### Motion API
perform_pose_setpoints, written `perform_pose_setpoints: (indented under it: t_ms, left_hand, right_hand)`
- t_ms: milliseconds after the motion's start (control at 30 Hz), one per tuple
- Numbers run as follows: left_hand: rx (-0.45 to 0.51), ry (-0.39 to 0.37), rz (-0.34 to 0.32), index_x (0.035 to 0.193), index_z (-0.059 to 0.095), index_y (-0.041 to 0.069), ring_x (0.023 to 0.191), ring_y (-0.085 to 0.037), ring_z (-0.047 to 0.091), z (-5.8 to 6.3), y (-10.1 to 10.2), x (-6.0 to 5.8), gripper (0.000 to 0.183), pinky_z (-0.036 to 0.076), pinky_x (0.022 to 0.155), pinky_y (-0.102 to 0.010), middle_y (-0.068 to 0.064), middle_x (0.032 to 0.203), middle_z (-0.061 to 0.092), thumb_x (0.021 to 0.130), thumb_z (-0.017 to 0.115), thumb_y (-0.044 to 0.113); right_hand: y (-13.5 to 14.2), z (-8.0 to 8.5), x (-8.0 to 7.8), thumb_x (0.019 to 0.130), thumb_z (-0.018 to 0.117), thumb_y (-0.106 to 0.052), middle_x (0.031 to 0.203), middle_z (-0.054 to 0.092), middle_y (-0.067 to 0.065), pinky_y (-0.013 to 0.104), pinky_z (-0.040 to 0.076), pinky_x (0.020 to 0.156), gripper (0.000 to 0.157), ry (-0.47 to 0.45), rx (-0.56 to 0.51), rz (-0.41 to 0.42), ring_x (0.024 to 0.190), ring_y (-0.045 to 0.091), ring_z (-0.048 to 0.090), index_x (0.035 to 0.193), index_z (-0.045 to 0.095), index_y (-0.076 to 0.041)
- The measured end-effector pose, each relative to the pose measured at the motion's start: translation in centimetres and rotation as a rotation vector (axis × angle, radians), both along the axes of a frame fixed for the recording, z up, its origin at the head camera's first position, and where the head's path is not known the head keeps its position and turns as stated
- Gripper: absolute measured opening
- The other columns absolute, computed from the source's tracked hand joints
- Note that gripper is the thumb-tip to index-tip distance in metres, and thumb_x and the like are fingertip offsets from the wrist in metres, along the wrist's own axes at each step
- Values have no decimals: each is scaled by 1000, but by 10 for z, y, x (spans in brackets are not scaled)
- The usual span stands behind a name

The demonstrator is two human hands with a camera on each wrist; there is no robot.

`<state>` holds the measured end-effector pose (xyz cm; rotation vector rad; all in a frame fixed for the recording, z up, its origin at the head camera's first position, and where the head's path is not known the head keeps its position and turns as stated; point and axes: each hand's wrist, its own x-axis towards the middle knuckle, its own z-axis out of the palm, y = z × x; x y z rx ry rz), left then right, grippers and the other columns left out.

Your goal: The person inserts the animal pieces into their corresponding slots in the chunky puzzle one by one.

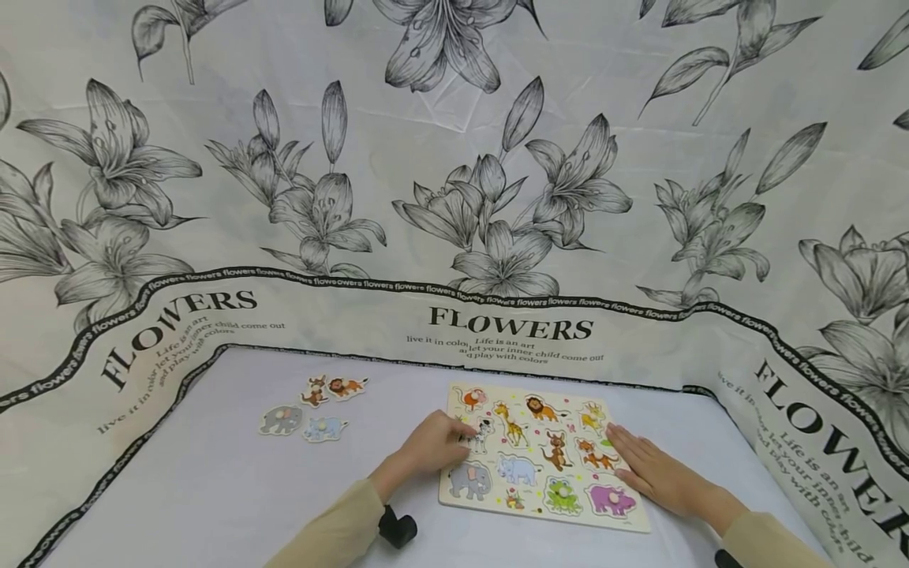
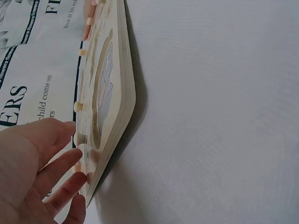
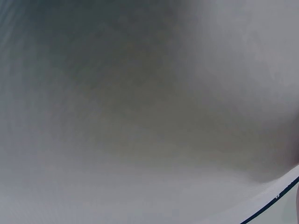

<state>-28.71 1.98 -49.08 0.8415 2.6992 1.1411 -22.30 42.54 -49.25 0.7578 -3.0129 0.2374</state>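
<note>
A wooden animal puzzle board [image 1: 490, 505] lies on the white cloth in the head view. My left hand [image 1: 438, 443] is over its left edge, fingertips at the zebra piece [image 1: 480, 436]. In the left wrist view the left hand's fingers [image 2: 60, 189] and thumb are parted beside the board's small round knobs [image 2: 78, 107]. My right hand [image 1: 656, 471] rests with extended fingers along the board's right edge. Among the board's animals are a frog [image 1: 563, 497], a purple hippo [image 1: 612, 502] and a giraffe [image 1: 510, 424].
Loose pieces lie left of the board: an elephant [image 1: 281, 420], a blue rhino [image 1: 325, 428], a kangaroo [image 1: 313, 391] and a lion [image 1: 347, 386]. A flower-printed cloth [image 1: 454, 237] rises behind the table. The right wrist view shows mostly blurred white cloth [image 3: 140, 196].
</note>
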Motion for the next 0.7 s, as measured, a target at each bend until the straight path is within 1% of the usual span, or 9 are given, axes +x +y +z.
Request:
perform_pose_setpoints:
  t_ms: [100, 167, 267, 333, 367, 433, 533, 633, 700]
  left_hand:
    - [14, 23, 5, 113, 72, 14, 75, -8, 46, 1, -5, 3, 33, 40, 72, -23, -1, 94, 67, 80, 68, 11]
    - [17, 48, 23, 112, 72, 14, 78, -9, 48, 0, -9, 4, 32, 43, 75, -26, -2, 95, 68, 80, 68, 11]
    - [31, 67, 63, 110, 73, 14, 88, -13, 56, -1, -17, 5, 30, 48, 84, -35, -3, 101, 70, 81, 69, 12]
    - [43, 68, 81, 110, 73, 13, 98, -19, 60, -2, -22, 6, 28, 48, 91, -42, -5, 105, 71, 81, 69, 12]
    - [50, 63, 90, 110, 72, 13, 104, -22, 60, -1, -25, 6, 28, 46, 95, -45, -5, 110, 70, 82, 69, 12]
    - [67, 47, 105, 111, 72, 12, 111, -28, 60, 0, -32, 8, 28, 45, 97, -49, -7, 114, 69, 83, 68, 11]
    - [81, 23, 126, 112, 71, 12, 116, -32, 58, 2, -41, 9, 28, 45, 98, -51, -9, 117, 68, 85, 67, 11]
    - [92, 1, 154, 114, 71, 12, 115, -30, 58, 3, -49, 9, 28, 45, 98, -50, -7, 117, 68, 86, 67, 11]
    - [96, 4, 170, 114, 70, 12, 113, -29, 59, 3, -54, 9, 28, 46, 97, -50, -7, 116, 68, 86, 67, 12]
  right_hand:
    - [0, 0, 1, 102, 41, -36, 152, 30, 25, -1, -15, 102, 61, 13, 3, 9, 129, -23, -19, 149, 27, -1]
    - [0, 0, 1, 102, 41, -35, 152, 31, 26, 0, -15, 102, 60, 27, 6, 19, 129, -23, -19, 149, 27, -1]
    - [0, -1, 0, 102, 41, -35, 151, 32, 26, 0, -15, 102, 60, 49, 17, 24, 130, -23, -20, 150, 26, -2]
    - [0, -1, 0, 102, 41, -35, 151, 32, 26, 0, -15, 102, 60, 50, 20, 25, 131, -23, -20, 150, 26, -2]
    - [0, -1, 0, 102, 41, -35, 151, 32, 25, 0, -15, 102, 60, 48, 17, 23, 131, -22, -19, 150, 26, -2]
    - [0, -1, -1, 102, 41, -36, 151, 32, 26, 0, -14, 102, 60, 37, 5, 20, 131, -23, -19, 150, 27, -2]
    - [1, -2, -1, 102, 41, -35, 151, 32, 26, -1, -14, 102, 60, 31, -5, 24, 132, -22, -18, 149, 27, -1]
    - [2, -4, -2, 102, 41, -36, 151, 32, 26, 0, -15, 102, 60, 43, 8, 29, 132, -22, -19, 150, 26, -1]
    - [3, -4, -2, 102, 41, -35, 150, 33, 26, 0, -15, 102, 60, 57, 12, 34, 133, -21, -18, 150, 27, -1]
